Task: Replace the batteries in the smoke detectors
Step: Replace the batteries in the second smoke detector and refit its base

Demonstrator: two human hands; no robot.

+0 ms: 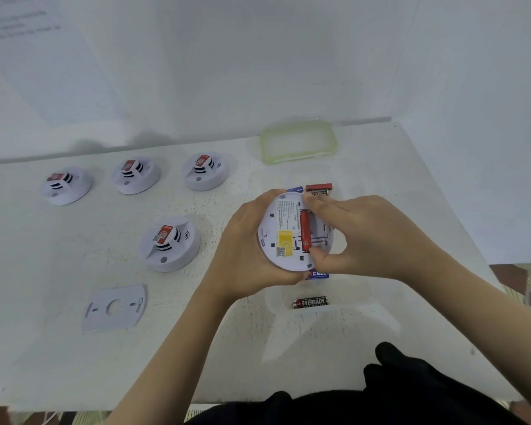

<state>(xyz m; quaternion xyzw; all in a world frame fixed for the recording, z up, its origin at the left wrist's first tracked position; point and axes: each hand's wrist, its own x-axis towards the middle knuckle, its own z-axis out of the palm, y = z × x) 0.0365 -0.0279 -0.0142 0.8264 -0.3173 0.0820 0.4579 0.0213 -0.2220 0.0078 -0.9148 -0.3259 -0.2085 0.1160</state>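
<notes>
White table (pixel 43 363) — three smoke detectors (pixel 135 174) in a back-left row, fourth detector (pixel 170 243) nearer, mounting plate (pixel 114 308) front-left, green-rimmed lid (pixel 299 142) at back, red batteries (pixel 318 188) mid-right.

A white smoke detector (pixel 284 237), back up, carries a red battery (pixel 305 231) in its bay. Four more detectors (pixel 170 243) sit face up toward the worktop's (pixel 43 348) left edge

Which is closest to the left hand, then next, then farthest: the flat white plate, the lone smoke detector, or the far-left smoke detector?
1. The lone smoke detector, just left of the left hand.
2. The flat white plate, lower left, toward the person.
3. The far-left smoke detector, in the back row.
</notes>
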